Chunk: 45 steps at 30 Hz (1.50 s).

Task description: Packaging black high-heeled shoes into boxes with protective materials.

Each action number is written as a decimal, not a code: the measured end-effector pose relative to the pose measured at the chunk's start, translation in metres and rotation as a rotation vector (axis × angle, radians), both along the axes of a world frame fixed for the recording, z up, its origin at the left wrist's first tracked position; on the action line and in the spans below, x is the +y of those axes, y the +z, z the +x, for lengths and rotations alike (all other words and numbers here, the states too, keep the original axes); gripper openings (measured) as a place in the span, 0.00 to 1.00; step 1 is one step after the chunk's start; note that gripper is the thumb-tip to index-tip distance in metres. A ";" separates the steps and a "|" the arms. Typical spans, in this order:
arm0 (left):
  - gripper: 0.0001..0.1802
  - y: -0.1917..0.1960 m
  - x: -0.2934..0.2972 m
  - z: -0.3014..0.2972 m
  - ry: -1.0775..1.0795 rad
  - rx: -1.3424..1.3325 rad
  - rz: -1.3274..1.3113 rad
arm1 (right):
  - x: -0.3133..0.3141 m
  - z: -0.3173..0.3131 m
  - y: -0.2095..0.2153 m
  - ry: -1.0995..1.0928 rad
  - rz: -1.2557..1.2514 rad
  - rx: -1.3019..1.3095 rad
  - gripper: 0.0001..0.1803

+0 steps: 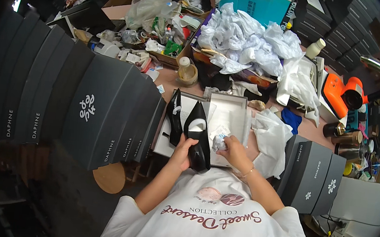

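Note:
My left hand is wrapped around a black pointed shoe, which it holds over an open shoebox. White stuffing shows inside the shoe. Its mate, a second black pointed shoe, lies to the left in the box on white paper. Between the fingers of my right hand is a small crumpled white and bluish packet. That hand is over the other half of the box, a shallow white-lined tray, to the right of the held shoe.
Dark shoeboxes stand in rows on the left, with more shoeboxes on the right. Crumpled white paper fills a carton behind. A jar, white tissue, an orange heat gun and bottles crowd the table.

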<state>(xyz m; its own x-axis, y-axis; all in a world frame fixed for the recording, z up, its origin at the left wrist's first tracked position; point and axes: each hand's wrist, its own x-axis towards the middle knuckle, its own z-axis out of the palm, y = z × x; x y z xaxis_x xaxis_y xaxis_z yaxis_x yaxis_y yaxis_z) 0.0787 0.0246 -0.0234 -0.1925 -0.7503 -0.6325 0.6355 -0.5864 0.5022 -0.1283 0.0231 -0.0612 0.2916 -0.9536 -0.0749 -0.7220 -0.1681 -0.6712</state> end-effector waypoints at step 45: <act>0.45 0.016 -0.045 -0.042 -0.790 0.295 -0.164 | 0.001 -0.165 0.018 -0.768 0.103 0.288 0.42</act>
